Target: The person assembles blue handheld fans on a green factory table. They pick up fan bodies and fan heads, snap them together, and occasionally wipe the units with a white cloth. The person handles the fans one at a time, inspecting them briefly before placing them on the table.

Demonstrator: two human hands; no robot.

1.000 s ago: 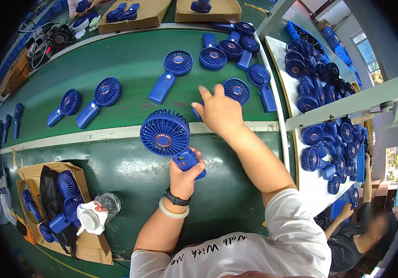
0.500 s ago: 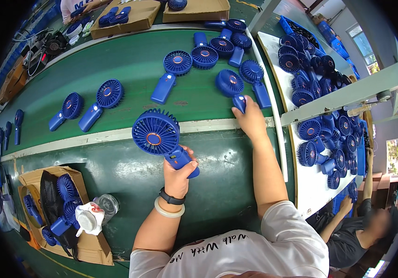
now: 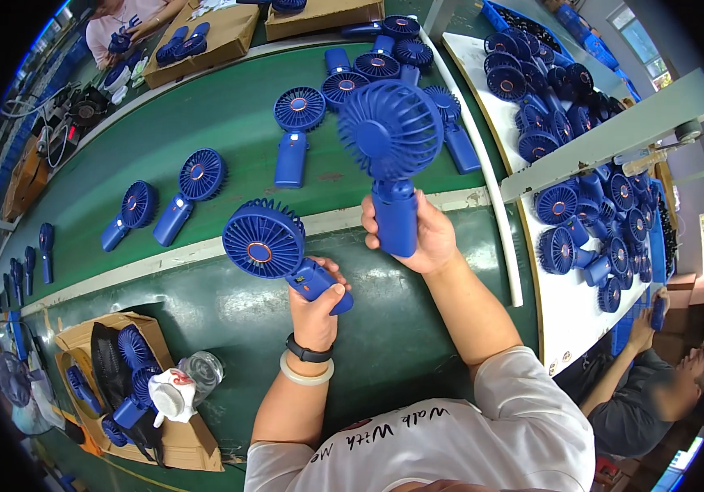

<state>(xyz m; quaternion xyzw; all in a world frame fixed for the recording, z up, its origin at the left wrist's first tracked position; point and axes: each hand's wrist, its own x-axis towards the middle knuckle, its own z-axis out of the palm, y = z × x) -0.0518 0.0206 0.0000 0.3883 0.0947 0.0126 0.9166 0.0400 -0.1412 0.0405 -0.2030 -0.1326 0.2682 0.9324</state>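
Note:
My left hand (image 3: 316, 305) is closed round the handle of a blue handheld fan (image 3: 255, 250), its grille with the orange ring facing up and a small lit display on the handle. Higher up and to the right, my right hand (image 3: 436, 238) grips a second blue handheld fan (image 3: 391, 139), held upright with its plain round back toward me. The two fans are apart, over the near edge of the green conveyor belt (image 3: 237, 123). Beyond them more blue fans (image 3: 290, 156) lie on the belt, partly hidden at the right by the raised fan.
At the right, a white table (image 3: 561, 328) bears a heap of blue fans, beside a slanting metal post (image 3: 614, 131). An open cardboard box (image 3: 192, 443) at the lower left contains fans, near a plastic bottle (image 3: 204, 369). Other people work at the far left and the right.
My right hand has lifted its fan off the belt, bringing it nearer and upright. My left hand still holds its fan in almost the same place. The view has shifted slightly.

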